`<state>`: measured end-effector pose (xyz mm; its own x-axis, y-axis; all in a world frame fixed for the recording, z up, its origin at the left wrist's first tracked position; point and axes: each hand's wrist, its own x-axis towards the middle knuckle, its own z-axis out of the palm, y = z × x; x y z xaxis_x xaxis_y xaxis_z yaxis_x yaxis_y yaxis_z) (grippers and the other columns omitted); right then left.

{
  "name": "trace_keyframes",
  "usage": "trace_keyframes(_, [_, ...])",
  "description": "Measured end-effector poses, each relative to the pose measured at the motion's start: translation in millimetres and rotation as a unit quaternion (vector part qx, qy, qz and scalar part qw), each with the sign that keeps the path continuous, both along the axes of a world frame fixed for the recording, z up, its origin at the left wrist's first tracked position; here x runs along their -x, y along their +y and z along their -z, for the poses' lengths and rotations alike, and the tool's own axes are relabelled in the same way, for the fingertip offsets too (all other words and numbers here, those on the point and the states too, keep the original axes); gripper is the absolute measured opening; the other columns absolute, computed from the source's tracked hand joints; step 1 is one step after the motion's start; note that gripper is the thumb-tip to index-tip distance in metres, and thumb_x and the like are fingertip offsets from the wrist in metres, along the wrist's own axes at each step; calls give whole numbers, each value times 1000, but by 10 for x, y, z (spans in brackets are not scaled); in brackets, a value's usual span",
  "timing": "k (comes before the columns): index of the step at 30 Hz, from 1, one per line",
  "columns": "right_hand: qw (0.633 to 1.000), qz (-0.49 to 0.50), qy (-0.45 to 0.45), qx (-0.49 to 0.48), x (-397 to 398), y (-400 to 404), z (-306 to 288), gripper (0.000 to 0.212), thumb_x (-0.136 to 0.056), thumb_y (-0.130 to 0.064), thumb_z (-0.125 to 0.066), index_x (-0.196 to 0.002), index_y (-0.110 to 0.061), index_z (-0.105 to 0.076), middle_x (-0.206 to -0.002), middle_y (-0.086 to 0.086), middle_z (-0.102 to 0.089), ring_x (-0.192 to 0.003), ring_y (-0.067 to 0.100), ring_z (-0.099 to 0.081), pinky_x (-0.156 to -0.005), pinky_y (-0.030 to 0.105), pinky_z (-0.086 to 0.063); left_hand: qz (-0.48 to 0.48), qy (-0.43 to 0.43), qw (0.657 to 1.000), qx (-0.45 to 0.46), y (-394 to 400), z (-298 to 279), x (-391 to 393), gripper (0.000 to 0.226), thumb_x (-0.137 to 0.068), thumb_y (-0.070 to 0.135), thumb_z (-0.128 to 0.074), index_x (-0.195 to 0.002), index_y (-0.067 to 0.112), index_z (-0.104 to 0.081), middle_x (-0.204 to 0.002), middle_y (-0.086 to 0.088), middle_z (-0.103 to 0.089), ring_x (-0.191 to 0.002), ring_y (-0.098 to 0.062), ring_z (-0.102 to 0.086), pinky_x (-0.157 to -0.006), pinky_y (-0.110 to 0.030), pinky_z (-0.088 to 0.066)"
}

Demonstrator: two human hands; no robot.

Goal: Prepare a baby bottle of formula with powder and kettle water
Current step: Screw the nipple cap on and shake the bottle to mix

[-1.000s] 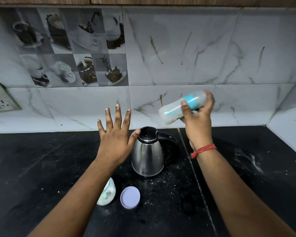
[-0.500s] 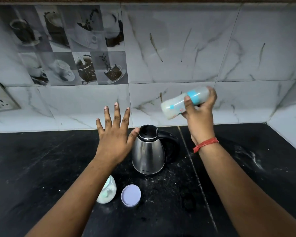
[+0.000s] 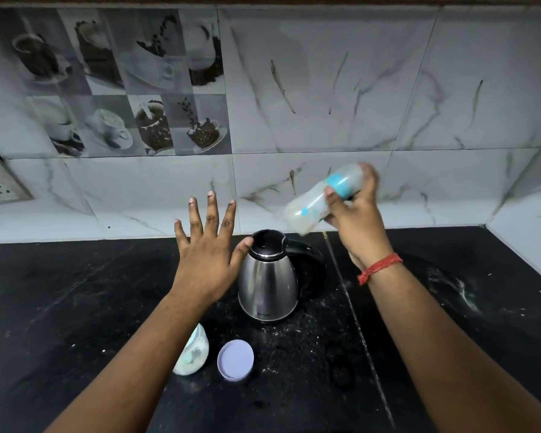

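A: Black stone counter (image 3: 75, 307) under marble tiles; my right hand (image 3: 358, 220) grips the baby bottle (image 3: 317, 201), which has swung lower and blurred since a moment ago. I'd say I'm shaking the mix.

B: And the left hand (image 3: 205, 260)?

A: Splayed, holding nothing, thumb apparently touching the steel kettle (image 3: 267, 282). The powder jar (image 3: 194, 354) and its lilac lid (image 3: 235, 360) sit below, obstructing nothing

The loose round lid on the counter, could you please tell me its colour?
Pale lilac; the lid shows best in the head view.
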<state>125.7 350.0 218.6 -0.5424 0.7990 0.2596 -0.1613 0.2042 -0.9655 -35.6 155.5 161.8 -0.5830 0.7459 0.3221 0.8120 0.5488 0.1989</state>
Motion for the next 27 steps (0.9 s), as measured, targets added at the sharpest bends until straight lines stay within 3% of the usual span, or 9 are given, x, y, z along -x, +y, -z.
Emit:
trace_keyframes(3, [985,-99,-132,-54,-13,-38,71,69,-91,-16,-73,-145,-41,-37,-118,10,-60,-101,31,-69,-86,52,-61,5,5,1000,8,3,6,-2,79,-94,74,1,-162,35,14,-168,-2,31,-152,-30,34,-124,-65,7])
trace_keyframes(6, [999,28,21,4,-19,-25,103,65,-93,-14,-72,-141,-39,-36,-118,7,-60,-101,23,-69,-84,51,-62,2,-7,1000,1,16,-5,2,79,-94,75,1,-161,36,16,-167,-2,32,-152,-30,35,-123,-64,9])
trace_keyframes(7, [999,20,20,15,-16,-38,73,64,-94,-13,-70,-140,-38,-35,-118,6,-59,-102,22,-69,-85,51,-62,4,-4,1000,5,11,-6,-7,79,-93,75,1,-161,36,16,-167,-1,32,-152,-30,35,-124,-64,9])
trace_keyframes(10, [987,-97,-119,-54,-41,-87,58,62,-91,-12,-73,-138,-40,-42,-110,2,-60,-95,18,-67,-89,52,-60,11,4,1000,7,-1,-10,-10,79,-93,75,2,-161,37,15,-167,-1,32,-152,-29,34,-124,-64,9])
trace_keyframes(14, [992,74,97,27,-63,12,19,65,-95,-11,-68,-143,-35,-32,-121,0,-59,-103,15,-70,-85,47,-61,5,1,1000,-9,-15,-20,5,77,-94,75,-1,-160,38,16,-167,-1,31,-152,-29,34,-123,-63,10])
trace_keyframes(15, [996,46,74,27,-73,5,-13,66,-95,-11,-68,-145,-33,-31,-121,2,-59,-106,19,-70,-85,49,-61,8,5,1000,-5,-30,-17,1,77,-94,75,-1,-160,38,16,-168,-1,31,-152,-29,34,-123,-63,10])
trace_keyframes(18, [980,-118,-145,-64,-102,-53,33,63,-92,-13,-72,-140,-41,-41,-113,5,-61,-101,28,-69,-89,53,-60,9,8,1000,-9,-46,-23,4,78,-94,75,0,-161,37,14,-168,-1,30,-153,-29,33,-124,-63,9])
trace_keyframes(22, [990,-110,-87,15,-145,-132,63,62,-94,-12,-70,-142,-41,-41,-123,14,-58,-107,30,-68,-86,49,-62,10,-2,1000,-11,-28,-4,-58,81,-93,76,2,-162,36,12,-168,0,30,-153,-28,34,-124,-63,9])
trace_keyframes(27, [986,-139,-89,19,-182,-211,143,59,-94,-10,-69,-137,-42,-44,-122,13,-59,-110,33,-68,-84,43,-63,20,-4,1000,2,-34,57,-142,86,-88,80,12,-162,36,11,-168,0,29,-153,-29,33,-124,-64,8])
